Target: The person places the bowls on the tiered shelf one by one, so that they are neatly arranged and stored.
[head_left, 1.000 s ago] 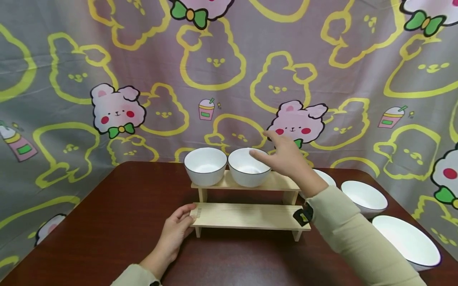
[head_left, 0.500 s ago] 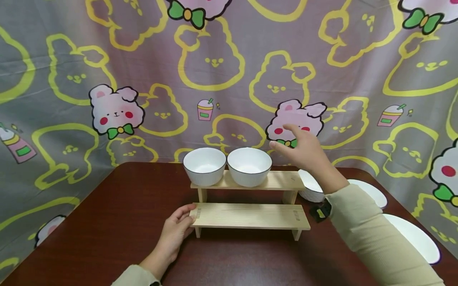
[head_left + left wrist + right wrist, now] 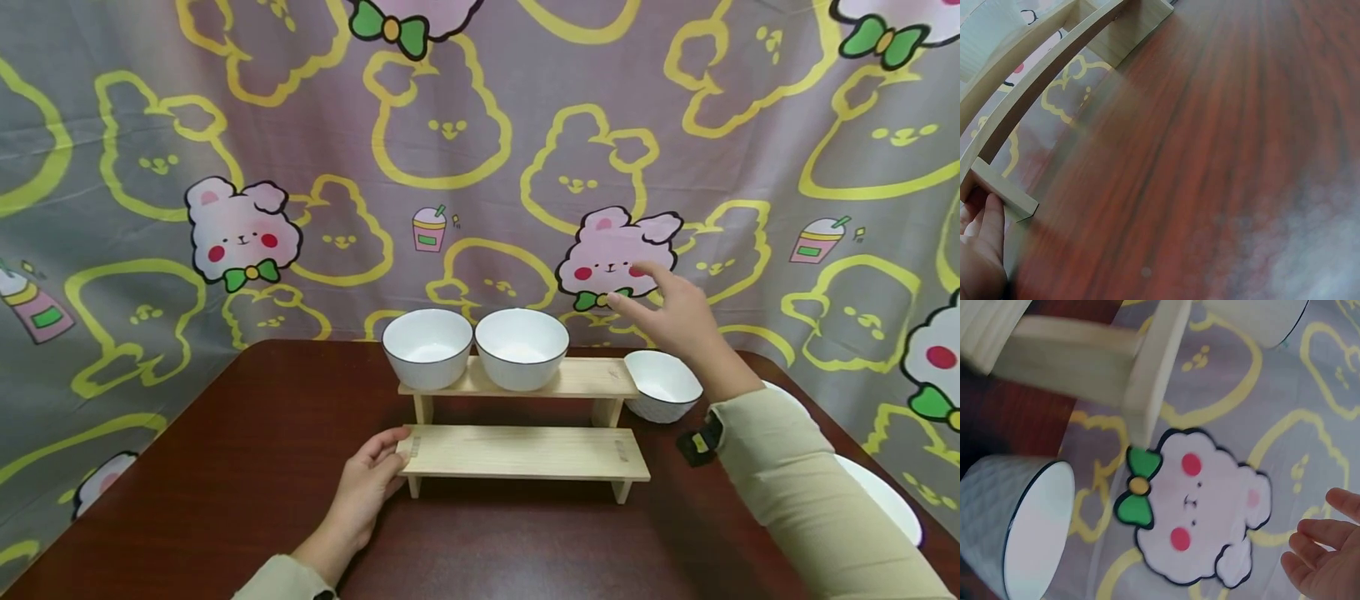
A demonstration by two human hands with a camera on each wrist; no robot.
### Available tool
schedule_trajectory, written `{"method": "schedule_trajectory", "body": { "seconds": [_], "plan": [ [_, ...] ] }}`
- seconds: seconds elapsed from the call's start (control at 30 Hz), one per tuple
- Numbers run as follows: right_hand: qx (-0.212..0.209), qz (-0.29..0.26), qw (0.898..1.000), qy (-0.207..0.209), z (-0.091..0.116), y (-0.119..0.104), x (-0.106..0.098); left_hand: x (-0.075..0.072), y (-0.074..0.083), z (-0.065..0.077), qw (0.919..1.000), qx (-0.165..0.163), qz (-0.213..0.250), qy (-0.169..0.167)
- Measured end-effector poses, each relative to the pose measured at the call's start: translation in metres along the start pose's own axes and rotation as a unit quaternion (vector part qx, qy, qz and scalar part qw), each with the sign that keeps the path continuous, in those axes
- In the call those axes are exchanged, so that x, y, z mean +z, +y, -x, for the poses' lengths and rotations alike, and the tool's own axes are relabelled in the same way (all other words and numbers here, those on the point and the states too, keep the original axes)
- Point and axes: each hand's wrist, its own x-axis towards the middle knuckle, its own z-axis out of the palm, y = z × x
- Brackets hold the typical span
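A two-tier light wooden shelf [image 3: 521,452] stands on the dark table. My left hand [image 3: 365,483] grips the left end of its lower board; in the left wrist view, fingers [image 3: 994,228] reach beneath that board beside the leg. Two white bowls with dark rims, a left one [image 3: 427,372] and a middle one [image 3: 522,372], sit side by side on the upper board. My right hand [image 3: 678,321] hovers in the air, thumb and fingers spread, holding nothing. Below it, a white bowl with a textured outside [image 3: 663,398] rests on the table at the shelf's right end.
Further right, two more white dishes, a far one [image 3: 789,397] and a near one [image 3: 885,500], are partly hidden by the right sleeve [image 3: 795,475]. A patterned curtain [image 3: 300,125] hangs behind the table [image 3: 225,483].
My right hand has moved right, from above the middle bowl to above the textured bowl, which shows more fully now. The left hand and the two bowls on the shelf stay in place.
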Motion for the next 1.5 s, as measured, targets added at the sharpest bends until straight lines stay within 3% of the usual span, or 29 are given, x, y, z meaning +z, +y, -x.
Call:
{"method": "schedule_trajectory", "body": {
  "seconds": [0.4,0.77,1.1,1.5],
  "plan": [
    [0.051,-0.018,0.999,-0.006,0.000,0.041,0.002,0.000,0.000,-0.001,1.0000,0.001,0.000,-0.001],
    [0.108,0.010,0.993,-0.042,0.008,0.075,0.013,0.000,-0.001,0.000,1.0000,0.003,0.001,-0.003],
    [0.126,0.037,0.988,-0.078,0.017,0.103,0.028,0.000,0.000,0.001,1.0000,0.003,0.002,-0.007],
    [0.131,0.028,0.983,-0.125,0.024,0.119,0.045,0.001,0.000,0.001,1.0000,0.002,0.002,-0.003]
  ]
}}
